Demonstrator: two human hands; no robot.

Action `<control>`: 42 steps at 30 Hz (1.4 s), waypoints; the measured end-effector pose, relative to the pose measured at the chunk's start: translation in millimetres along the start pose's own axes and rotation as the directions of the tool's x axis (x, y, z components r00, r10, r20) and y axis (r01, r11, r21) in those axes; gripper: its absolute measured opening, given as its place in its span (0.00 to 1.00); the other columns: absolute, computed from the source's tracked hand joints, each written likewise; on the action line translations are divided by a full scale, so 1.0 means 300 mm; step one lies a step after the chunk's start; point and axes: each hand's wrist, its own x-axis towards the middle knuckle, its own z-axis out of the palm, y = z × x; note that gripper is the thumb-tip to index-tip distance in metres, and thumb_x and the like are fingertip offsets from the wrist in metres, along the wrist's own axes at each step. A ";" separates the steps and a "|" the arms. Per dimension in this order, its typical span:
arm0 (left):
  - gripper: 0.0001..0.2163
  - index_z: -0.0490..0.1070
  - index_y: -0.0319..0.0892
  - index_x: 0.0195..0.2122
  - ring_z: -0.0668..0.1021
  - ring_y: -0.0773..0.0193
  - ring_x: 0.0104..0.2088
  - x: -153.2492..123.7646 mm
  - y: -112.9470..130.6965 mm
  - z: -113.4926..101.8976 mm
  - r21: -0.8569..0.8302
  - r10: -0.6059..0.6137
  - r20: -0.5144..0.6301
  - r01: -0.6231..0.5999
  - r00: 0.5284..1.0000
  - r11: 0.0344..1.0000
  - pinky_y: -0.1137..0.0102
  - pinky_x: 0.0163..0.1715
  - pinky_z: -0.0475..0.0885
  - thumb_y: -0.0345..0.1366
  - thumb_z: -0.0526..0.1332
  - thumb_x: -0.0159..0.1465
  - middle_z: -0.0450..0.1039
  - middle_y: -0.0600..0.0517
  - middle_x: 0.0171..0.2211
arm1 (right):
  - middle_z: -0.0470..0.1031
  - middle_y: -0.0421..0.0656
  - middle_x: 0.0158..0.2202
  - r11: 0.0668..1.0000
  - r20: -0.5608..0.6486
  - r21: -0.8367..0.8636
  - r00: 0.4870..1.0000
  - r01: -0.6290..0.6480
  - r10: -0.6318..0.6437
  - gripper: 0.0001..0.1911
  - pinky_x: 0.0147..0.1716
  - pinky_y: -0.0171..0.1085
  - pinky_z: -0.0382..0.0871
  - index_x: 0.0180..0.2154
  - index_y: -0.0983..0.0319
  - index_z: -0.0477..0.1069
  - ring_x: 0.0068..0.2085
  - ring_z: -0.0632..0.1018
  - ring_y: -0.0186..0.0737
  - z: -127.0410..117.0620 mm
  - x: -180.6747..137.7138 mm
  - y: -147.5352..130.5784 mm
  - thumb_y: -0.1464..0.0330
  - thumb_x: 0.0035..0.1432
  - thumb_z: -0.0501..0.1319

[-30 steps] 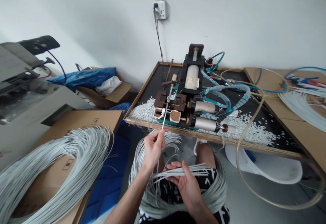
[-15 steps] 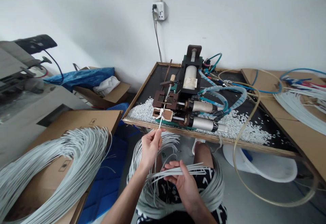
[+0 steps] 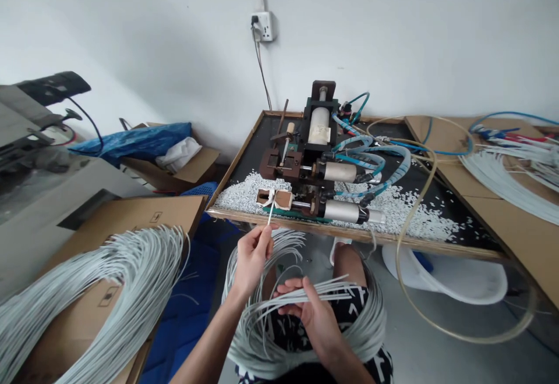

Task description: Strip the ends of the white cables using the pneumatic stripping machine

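Note:
In a pinch between thumb and fingers, my left hand has the end of a single white wire. This wire reaches into the front clamp of a pneumatic wire-stripping machine, whose jaws look padded with pale material. Lower right, my right hand is wrapped around several loose wire ends, palm partly up. Those ends belong to a large coil of grey-white wire lying across my lap.
Small white insulation scraps cover much of the black tabletop. Another wire coil rests on cardboard at left. Blue air hoses and a looping clear hose run right of the machine. A white basin is under the table.
The machine's rear brown block has drawn back from the front clamp, leaving a wider gap with scraps showing. Both hands keep their holds; the whole view has shifted slightly.

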 end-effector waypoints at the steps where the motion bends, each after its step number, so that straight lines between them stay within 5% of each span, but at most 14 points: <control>1: 0.16 0.79 0.38 0.38 0.63 0.71 0.17 -0.025 0.006 -0.013 0.050 0.012 -0.002 -0.011 1.000 0.999 0.75 0.20 0.60 0.46 0.59 0.70 0.59 0.59 0.16 | 0.87 0.48 0.35 1.000 0.008 -0.020 1.000 0.017 -0.017 0.29 0.34 0.38 0.78 0.35 0.63 0.82 0.37 0.85 0.46 0.000 -0.002 0.002 0.44 0.46 0.73; 4: 0.15 0.80 0.40 0.45 0.72 0.66 0.21 -0.102 0.014 -0.067 0.244 0.087 0.046 -0.095 0.995 0.965 0.74 0.22 0.66 0.45 0.58 0.71 0.70 0.55 0.20 | 0.85 0.46 0.29 0.991 0.086 -0.112 0.994 0.079 -0.069 0.28 0.35 0.39 0.76 0.33 0.63 0.80 0.32 0.84 0.43 0.000 -0.006 0.003 0.43 0.53 0.68; 8: 0.14 0.80 0.43 0.50 0.82 0.53 0.45 -0.108 -0.010 -0.132 0.454 0.204 0.423 -0.402 0.883 0.795 0.65 0.45 0.76 0.41 0.59 0.71 0.82 0.47 0.44 | 0.75 0.40 0.16 0.975 0.335 -0.205 0.942 0.087 -0.014 0.32 0.33 0.42 0.75 0.30 0.62 0.75 0.22 0.79 0.42 0.006 -0.008 -0.007 0.39 0.59 0.58; 12: 0.14 0.77 0.42 0.52 0.78 0.49 0.53 -0.067 -0.011 -0.136 0.575 0.311 0.403 -0.502 0.861 0.646 0.57 0.55 0.71 0.40 0.56 0.72 0.80 0.44 0.51 | 0.76 0.41 0.20 0.944 0.412 -0.296 0.911 0.143 -0.009 0.31 0.41 0.44 0.74 0.34 0.63 0.72 0.27 0.81 0.42 0.032 -0.027 -0.015 0.41 0.64 0.53; 15: 0.13 0.77 0.42 0.49 0.79 0.54 0.51 -0.077 0.042 -0.110 0.491 0.234 0.447 -0.455 0.863 0.743 0.62 0.54 0.72 0.39 0.55 0.74 0.79 0.45 0.48 | 0.78 0.42 0.23 0.918 0.471 -0.351 0.882 0.187 0.001 0.30 0.46 0.46 0.74 0.35 0.63 0.74 0.30 0.81 0.43 0.057 -0.046 -0.023 0.44 0.68 0.51; 19: 0.18 0.76 0.42 0.27 0.77 0.62 0.31 -0.111 0.114 -0.050 0.313 0.010 0.735 -0.352 0.679 0.882 0.69 0.35 0.72 0.41 0.55 0.73 0.75 0.50 0.27 | 0.80 0.42 0.25 0.846 0.500 -0.438 0.864 0.305 -0.053 0.28 0.57 0.48 0.69 0.33 0.61 0.79 0.38 0.82 0.46 0.069 -0.051 -0.031 0.47 0.68 0.53; 20: 0.20 0.74 0.41 0.24 0.75 0.62 0.28 -0.115 0.121 -0.038 0.295 -0.007 0.737 -0.312 0.676 0.903 0.69 0.32 0.71 0.41 0.56 0.73 0.72 0.51 0.23 | 0.81 0.43 0.27 0.823 0.460 -0.467 0.884 0.323 -0.085 0.27 0.58 0.47 0.68 0.34 0.60 0.80 0.40 0.82 0.47 0.067 -0.049 -0.029 0.47 0.68 0.54; 24: 0.20 0.75 0.41 0.25 0.77 0.61 0.26 -0.108 0.100 -0.019 0.207 -0.065 0.432 -0.029 0.900 0.978 0.71 0.25 0.70 0.47 0.60 0.70 0.76 0.49 0.26 | 0.85 0.47 0.34 0.882 0.226 -0.423 0.967 0.206 -0.118 0.29 0.45 0.48 0.76 0.41 0.60 0.82 0.39 0.83 0.50 0.043 -0.034 -0.013 0.43 0.64 0.57; 26: 0.18 0.78 0.40 0.28 0.77 0.61 0.25 -0.095 0.081 -0.023 0.134 -0.094 0.295 0.057 0.951 0.989 0.71 0.24 0.71 0.49 0.61 0.68 0.76 0.49 0.25 | 0.85 0.49 0.38 0.926 0.152 -0.350 0.984 0.142 -0.094 0.32 0.38 0.48 0.78 0.44 0.61 0.82 0.38 0.83 0.53 0.031 -0.032 -0.002 0.40 0.60 0.59; 33: 0.17 0.80 0.38 0.34 0.70 0.67 0.18 -0.025 0.070 -0.004 0.022 0.026 0.070 -0.028 0.997 0.999 0.73 0.23 0.68 0.47 0.62 0.68 0.69 0.55 0.17 | 0.86 0.51 0.42 0.910 0.083 -0.384 0.988 0.154 -0.133 0.30 0.38 0.47 0.79 0.44 0.59 0.82 0.39 0.84 0.54 -0.005 -0.073 0.025 0.41 0.60 0.60; 42: 0.17 0.79 0.37 0.33 0.61 0.70 0.17 0.073 0.047 0.035 0.033 0.029 0.010 -0.029 1.000 0.999 0.74 0.19 0.58 0.46 0.61 0.68 0.59 0.58 0.15 | 0.86 0.52 0.44 0.855 0.080 -0.483 0.982 0.189 -0.171 0.34 0.39 0.49 0.79 0.46 0.60 0.82 0.36 0.84 0.52 -0.026 -0.066 -0.004 0.40 0.61 0.57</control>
